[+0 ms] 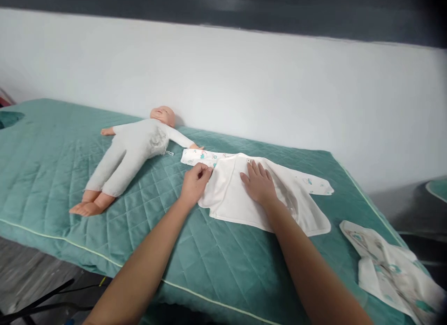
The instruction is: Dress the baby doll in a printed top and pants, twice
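Flatly spread, the white shirt [228, 199] lies under the open right hand [259, 183]; left hand [194, 181] pinches its edge.

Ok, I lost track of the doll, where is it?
Head view, left side: the doll lies face up on the green mattress, beside the white baby top, head toward the wall.

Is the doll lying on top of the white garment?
No, the doll lies beside the white garment, both on the green mattress.

The doll [131, 152] lay left of centre on the mattress [52, 176]; the shirt [258, 194] lay centre, another garment [391, 264] lower right.
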Demonstrator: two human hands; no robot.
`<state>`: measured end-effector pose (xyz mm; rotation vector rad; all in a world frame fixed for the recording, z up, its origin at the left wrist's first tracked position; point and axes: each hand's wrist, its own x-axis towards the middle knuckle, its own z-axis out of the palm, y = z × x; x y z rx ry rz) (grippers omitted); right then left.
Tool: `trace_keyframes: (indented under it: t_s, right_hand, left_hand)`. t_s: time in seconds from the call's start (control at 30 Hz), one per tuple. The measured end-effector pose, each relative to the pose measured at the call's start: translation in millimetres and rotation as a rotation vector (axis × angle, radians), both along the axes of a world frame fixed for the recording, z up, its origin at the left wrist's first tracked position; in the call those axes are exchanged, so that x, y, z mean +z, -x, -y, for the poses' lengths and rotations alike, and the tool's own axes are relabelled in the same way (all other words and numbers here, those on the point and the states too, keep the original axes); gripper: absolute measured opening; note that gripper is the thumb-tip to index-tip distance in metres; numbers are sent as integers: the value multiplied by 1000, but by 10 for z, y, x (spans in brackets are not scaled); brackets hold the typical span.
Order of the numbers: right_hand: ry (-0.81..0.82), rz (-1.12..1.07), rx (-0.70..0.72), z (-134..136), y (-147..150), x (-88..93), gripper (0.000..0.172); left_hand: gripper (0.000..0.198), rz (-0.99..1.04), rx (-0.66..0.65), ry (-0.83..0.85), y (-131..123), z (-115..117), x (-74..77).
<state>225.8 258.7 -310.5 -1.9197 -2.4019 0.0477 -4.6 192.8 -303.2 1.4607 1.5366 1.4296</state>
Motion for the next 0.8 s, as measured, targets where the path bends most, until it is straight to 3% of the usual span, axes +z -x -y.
trace_keyframes:
  t_s: [0.1,0.2,0.3,0.37,0.47,0.57,0.7,0.8]
  right_hand:
    - [-92,-48,110,249,21,18,63]
    - [-261,-167,257,507,62,61,53]
    - [-397,-331,298,606,251,180,45]
    - [-432,-453,309,557,520,296,42]
    - [-370,-619,335,311,1116,450,43]
    - [-226,-709,361,-135,1800,506,52]
    - [-176,-732,273,-879,2595,489,65]
    - [-37,-744,206,-1332,3022,498,74]
  left_hand:
    - [26,-36,7,-27,213,186,169]
    - [26,-27,80,-60,610,450,436]
    - [23,-87,254,-109,1161,671,665]
    - [22,-157,395,-144,1575,749,732]
    - [26,-278,534,-92,2181,756,672]
    - [42,-330,543,68,2642,683,504]
    - [55,-140,398,319,2918,550,354]
    - [53,26,265,378,2970,437,332]
